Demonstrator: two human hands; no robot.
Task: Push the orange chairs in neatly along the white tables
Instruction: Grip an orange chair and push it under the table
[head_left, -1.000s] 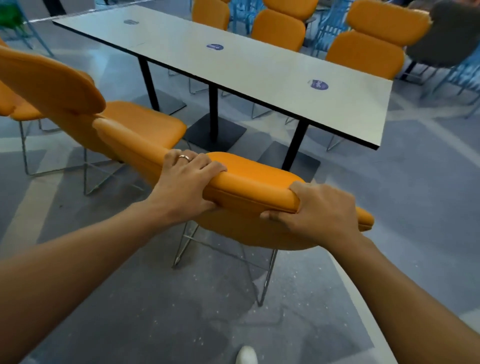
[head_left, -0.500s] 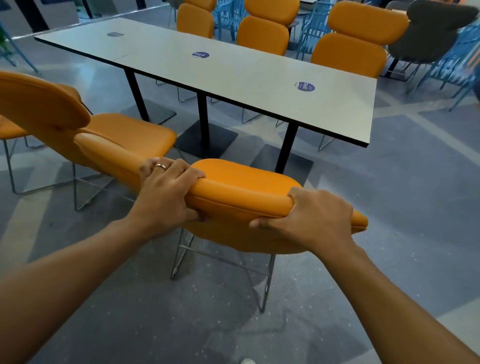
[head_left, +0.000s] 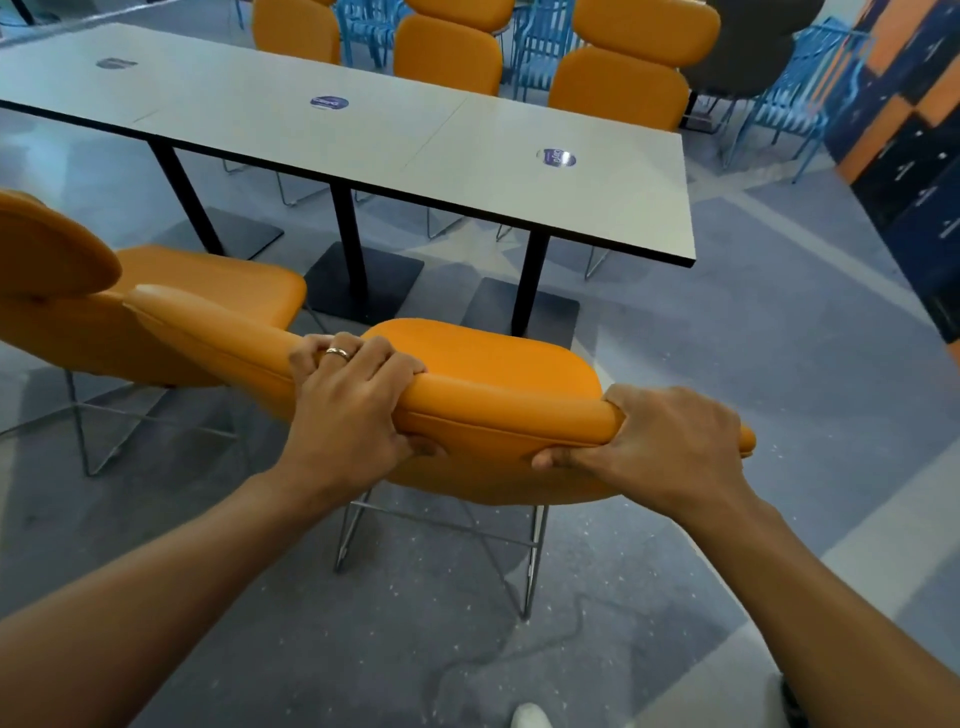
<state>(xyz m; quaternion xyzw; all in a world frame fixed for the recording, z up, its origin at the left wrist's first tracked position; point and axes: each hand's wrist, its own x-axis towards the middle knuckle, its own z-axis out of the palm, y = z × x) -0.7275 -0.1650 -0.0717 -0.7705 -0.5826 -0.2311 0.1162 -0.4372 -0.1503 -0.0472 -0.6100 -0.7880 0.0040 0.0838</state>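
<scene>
Head view shows both hands still holding the top of the orange chair's (head_left: 493, 364) back. The left hand (head_left: 353, 400) wraps its fingers over the top, and the right hand (head_left: 670, 447) pinches the edge with its thumb under. The chair has gone forward since a second ago. Its seat now sits close to the black table leg (head_left: 530, 280) at 12 o'clock, but it is not under the white table (head_left: 415, 145) yet. I think it needs one more push.

A second orange chair (head_left: 208, 280) stands at 9 o'clock, turned a bit and also not pushed in. The table top has round blue stickers (head_left: 556, 157) on it. More orange chairs (head_left: 618, 85) stand on the far side at 12 o'clock, with blue chairs (head_left: 779, 104) behind at 1 o'clock. The floor (head_left: 779, 338) is grey.
</scene>
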